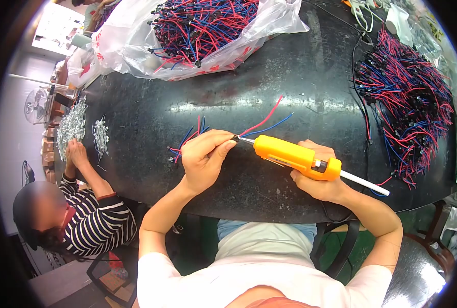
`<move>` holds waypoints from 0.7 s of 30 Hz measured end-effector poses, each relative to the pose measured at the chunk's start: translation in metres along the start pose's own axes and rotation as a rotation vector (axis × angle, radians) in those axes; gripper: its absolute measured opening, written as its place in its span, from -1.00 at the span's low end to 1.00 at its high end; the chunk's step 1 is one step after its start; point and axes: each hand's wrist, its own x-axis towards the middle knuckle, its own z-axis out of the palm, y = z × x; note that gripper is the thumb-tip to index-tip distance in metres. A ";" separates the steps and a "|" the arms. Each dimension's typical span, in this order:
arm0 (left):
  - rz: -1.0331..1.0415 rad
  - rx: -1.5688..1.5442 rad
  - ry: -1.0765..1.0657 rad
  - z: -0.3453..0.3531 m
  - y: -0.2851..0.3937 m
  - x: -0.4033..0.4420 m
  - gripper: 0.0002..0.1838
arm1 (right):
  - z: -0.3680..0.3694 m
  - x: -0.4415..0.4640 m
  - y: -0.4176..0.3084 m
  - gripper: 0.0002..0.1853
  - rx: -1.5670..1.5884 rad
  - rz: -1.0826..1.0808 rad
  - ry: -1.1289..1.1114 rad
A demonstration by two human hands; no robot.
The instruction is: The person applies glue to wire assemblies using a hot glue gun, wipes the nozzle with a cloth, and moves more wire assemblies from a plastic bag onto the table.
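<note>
Between the fingertips of my left hand (205, 156) is a small black connector (235, 138), from which a red wire and a blue wire (274, 123) stretch up and right. My right hand (318, 177) is wrapped round a yellow glue gun (285, 153), with a white glue stick (364, 183) sticking out of its back end. The gun's metal nozzle (247, 140) points left and meets the connector, or nearly so. Several more red and blue wires (190, 136) lie on the table just behind my left hand.
On the black table (300, 61), a plastic bag (131, 46) holds a heap of wired connectors (203, 31). Another wire heap (408, 97) lies at right. At left a co-worker (92, 220) in stripes handles small pale parts (72, 126). A dark cable (361, 97) crosses the right side.
</note>
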 end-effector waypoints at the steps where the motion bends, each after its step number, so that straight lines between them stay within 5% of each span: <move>1: -0.003 -0.002 0.001 0.000 0.000 0.000 -0.87 | 0.000 0.000 0.000 -0.78 0.002 -0.002 0.004; 21: -0.018 0.023 0.019 0.000 0.003 0.001 -0.83 | 0.000 -0.001 0.000 -0.77 0.001 -0.011 0.002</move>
